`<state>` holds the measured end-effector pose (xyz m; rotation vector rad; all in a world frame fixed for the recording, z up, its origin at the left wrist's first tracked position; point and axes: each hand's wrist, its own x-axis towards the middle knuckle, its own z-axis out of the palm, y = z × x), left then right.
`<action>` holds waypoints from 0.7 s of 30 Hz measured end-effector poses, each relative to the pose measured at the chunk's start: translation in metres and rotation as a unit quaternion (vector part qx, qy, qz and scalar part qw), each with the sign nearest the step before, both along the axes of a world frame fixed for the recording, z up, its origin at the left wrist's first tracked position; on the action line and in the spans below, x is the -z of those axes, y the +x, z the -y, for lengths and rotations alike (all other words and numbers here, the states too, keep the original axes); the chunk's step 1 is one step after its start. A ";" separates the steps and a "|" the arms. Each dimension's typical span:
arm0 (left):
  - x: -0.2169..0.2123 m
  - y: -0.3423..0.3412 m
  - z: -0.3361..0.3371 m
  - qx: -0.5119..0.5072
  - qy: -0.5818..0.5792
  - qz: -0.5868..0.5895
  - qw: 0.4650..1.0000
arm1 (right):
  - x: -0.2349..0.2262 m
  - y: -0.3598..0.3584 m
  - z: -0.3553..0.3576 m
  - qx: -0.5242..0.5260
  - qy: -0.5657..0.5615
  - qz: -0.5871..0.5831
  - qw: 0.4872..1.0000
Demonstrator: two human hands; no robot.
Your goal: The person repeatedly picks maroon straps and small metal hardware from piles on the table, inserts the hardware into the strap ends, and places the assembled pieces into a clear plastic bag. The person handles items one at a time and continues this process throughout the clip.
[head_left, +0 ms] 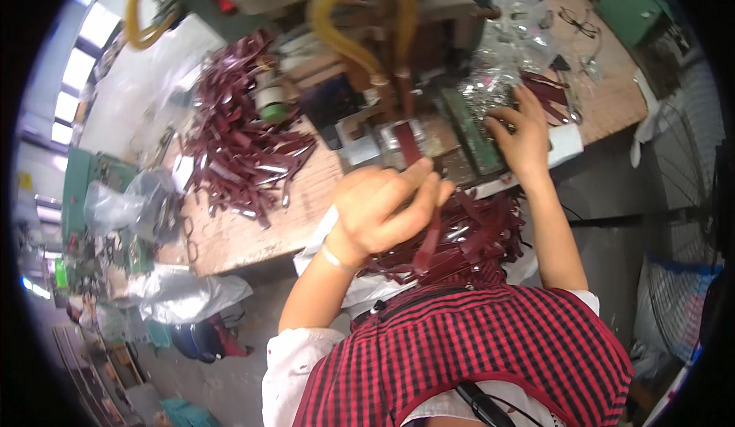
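**Feeding a maroon strap into the bench press**

Your left hand (387, 209) is curled shut around one dark maroon strap (429, 239), thumb and forefinger pinching it near its upper end; the strap hangs down from the fist toward your lap. Just above your knuckles, a second strap piece (409, 143) lies in the metal fixture (383, 145) of the press, under the looped yellow hose (360, 21). Your right hand (524, 132) lies flat and spread, fingers extended, on the heap of small clear bags (498, 67) beside the green machine base (467, 128); it grips nothing that can be seen.

Below both hands, a loose bundle of straps (475, 235) lies across your lap, over the red checked apron (490, 350). On the wooden table (245, 232) to your left, a larger pile of straps (237, 136) is heaped beside a roll of tape (269, 99). Which pile is finished cannot be told from this view; judging by their size, a good share of the work appears to remain.
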<state>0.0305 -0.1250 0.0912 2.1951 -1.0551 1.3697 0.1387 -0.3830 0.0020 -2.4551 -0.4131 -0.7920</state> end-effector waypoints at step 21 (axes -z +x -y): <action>-0.004 -0.021 -0.184 -0.591 -0.089 -0.308 0.740 | -0.038 -0.014 -0.029 -0.105 0.333 -0.108 0.931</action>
